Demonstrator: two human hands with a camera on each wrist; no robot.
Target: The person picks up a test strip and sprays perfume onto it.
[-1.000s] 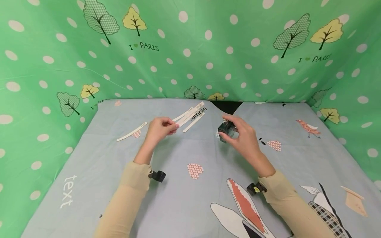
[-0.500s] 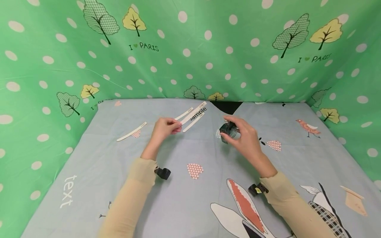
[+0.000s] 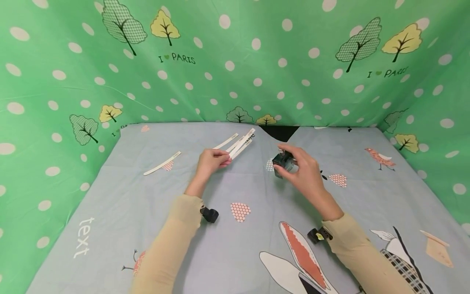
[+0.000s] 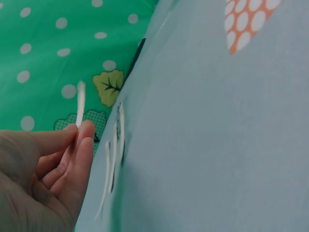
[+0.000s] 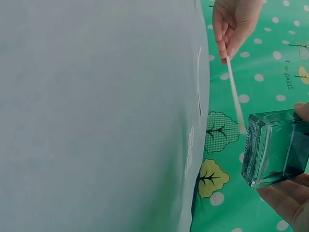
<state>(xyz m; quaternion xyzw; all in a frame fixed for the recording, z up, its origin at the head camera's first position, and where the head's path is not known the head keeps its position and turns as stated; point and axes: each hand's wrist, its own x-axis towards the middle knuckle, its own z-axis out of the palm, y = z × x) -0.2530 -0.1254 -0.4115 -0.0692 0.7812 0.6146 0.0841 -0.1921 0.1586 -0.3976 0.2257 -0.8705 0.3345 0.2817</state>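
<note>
My left hand (image 3: 213, 161) pinches one end of a narrow white paper test strip (image 3: 240, 145) between thumb and fingers. The strip's free end points away from me, and it stands up from the fingertips in the left wrist view. Around a square, dark-tinted glass perfume bottle (image 3: 282, 165) curl the thumb and fingers of my right hand (image 3: 305, 168). My index finger lies over the bottle's top, partly hiding it. In the right wrist view the bottle (image 5: 275, 147) shows its thick clear base. Strip and bottle are apart.
Three more strips lie beyond my left hand, one of them a white strip (image 3: 230, 139) in plain sight. Another strip (image 3: 162, 163) lies farther left. A grey-blue printed cloth (image 3: 220, 245) covers the table, and a green dotted curtain (image 3: 235, 85) hangs behind.
My left hand has moved right with its strip, which now covers much of the "sample" print. The bottle in my right hand has shifted slightly to the right.
</note>
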